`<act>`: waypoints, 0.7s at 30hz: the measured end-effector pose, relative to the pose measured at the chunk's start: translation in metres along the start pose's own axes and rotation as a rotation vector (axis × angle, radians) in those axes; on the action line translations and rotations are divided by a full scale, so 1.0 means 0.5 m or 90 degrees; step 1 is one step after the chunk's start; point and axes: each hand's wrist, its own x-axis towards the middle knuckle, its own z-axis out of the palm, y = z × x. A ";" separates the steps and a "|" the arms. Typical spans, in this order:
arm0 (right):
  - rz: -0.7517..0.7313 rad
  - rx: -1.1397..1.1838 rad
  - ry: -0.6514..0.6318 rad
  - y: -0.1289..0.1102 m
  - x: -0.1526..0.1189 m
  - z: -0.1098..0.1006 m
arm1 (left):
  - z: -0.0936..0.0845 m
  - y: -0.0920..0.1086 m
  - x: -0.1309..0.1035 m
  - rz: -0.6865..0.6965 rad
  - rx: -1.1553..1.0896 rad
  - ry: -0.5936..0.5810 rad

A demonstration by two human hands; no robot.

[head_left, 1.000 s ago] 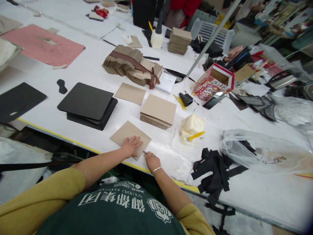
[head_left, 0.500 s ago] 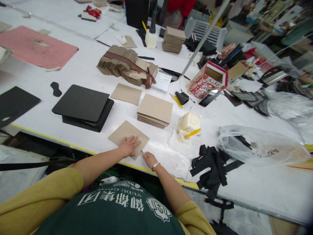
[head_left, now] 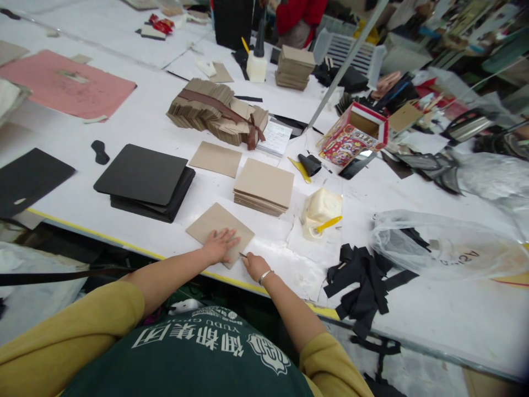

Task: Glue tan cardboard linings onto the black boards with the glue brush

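Observation:
My left hand (head_left: 222, 246) lies flat with its fingers spread on a tan board (head_left: 215, 216) near the table's front edge. Closed around a small pointed tool (head_left: 242, 255) is my right hand (head_left: 255, 266), just right of the board; most of the tool is hidden in the fingers, and its tip is beside the board's right edge. A stack of tan boards (head_left: 264, 183) stands behind, to the right, and one loose tan board (head_left: 215, 159) lies farther back. Black boards (head_left: 142, 173) are piled to the left.
A white container (head_left: 323, 205) with a yellow-handled brush (head_left: 329, 223) sits right of the stack. Black strips (head_left: 359, 282) and a clear plastic bag (head_left: 442, 245) lie farther right. Behind are a tied bundle (head_left: 215, 110) and a red box (head_left: 353, 135). A person in red (head_left: 300, 19) stands across the table.
The whole view has shifted slightly, with the table's things a little farther right. Both hands keep nearly the same places at the board.

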 end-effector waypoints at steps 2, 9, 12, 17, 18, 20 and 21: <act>-0.016 0.032 -0.016 0.006 0.005 -0.008 | 0.000 0.000 0.000 0.000 0.000 -0.002; 0.010 0.056 -0.051 0.001 0.002 0.000 | -0.005 0.003 -0.002 -0.010 0.000 -0.011; 0.026 -0.011 0.007 -0.007 -0.006 0.010 | -0.007 0.003 -0.003 -0.002 -0.002 -0.008; -0.010 -0.185 0.083 -0.009 -0.012 0.025 | 0.001 0.000 0.001 -0.005 -0.002 0.001; -0.012 -0.190 0.078 -0.008 -0.010 0.024 | 0.002 0.000 0.002 -0.005 -0.002 0.000; -0.010 -0.182 0.056 -0.006 -0.003 0.018 | 0.004 -0.001 0.004 -0.004 -0.003 -0.001; -0.010 -0.171 0.040 -0.004 0.001 0.013 | 0.004 -0.002 0.004 -0.003 -0.003 -0.001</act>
